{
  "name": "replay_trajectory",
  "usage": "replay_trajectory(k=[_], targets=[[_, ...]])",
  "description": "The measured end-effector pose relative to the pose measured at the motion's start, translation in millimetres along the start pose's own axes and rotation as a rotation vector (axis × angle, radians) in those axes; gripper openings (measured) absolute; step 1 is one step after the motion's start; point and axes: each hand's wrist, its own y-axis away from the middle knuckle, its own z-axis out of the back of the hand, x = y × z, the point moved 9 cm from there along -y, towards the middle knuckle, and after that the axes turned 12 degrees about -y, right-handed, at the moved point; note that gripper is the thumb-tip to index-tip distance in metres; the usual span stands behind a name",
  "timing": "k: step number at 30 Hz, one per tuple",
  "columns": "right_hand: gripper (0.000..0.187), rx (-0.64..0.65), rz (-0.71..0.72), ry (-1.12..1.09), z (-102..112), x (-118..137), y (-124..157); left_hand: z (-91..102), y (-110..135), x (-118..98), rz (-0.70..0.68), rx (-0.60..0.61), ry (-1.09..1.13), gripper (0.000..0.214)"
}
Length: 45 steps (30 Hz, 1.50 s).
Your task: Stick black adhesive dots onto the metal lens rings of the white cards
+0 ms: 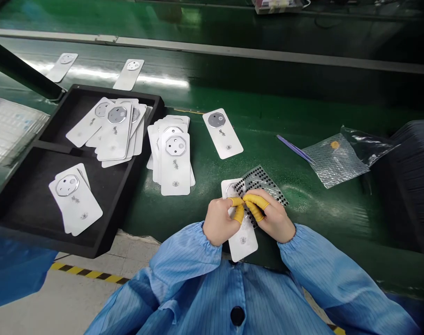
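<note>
Both hands meet close to my body over the green belt. My left hand [221, 218] is closed round a white card [245, 239] with a metal octagon near its top. My right hand [272, 216] pinches a clear sheet of small black dots [264, 184] against the card's upper end. Yellow finger cots cover the fingertips of both hands, which touch each other. The card's middle is hidden under the fingers.
A fanned stack of the same cards [173, 156] lies left of my hands, with a single card [222, 132] behind. A black tray [30, 195] at the left holds more cards. A bubble-wrap bag [332, 160] and purple tweezers [295, 149] lie at the right.
</note>
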Motion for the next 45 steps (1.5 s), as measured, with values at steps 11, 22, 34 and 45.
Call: replay_trajectory(k=[11,22,34,45], targets=[[0.011,-0.194,-0.252,-0.135,14.5,-27.1,-3.9,3.2,-2.0,1.1,-0.007,0.003,0.100,0.033],[0.040,-0.351,-0.020,0.138,45.6,46.2,-11.9,43.2,32.5,3.3,0.177,-0.023,0.486,0.045],[0.036,-0.125,0.092,0.099,32.6,79.6,-17.3,45.9,37.3,-41.6,-0.060,-0.063,0.273,0.023],[0.039,-0.111,0.162,0.195,38.6,92.4,-13.4,40.8,35.1,-49.1,-0.094,-0.010,0.276,0.036]])
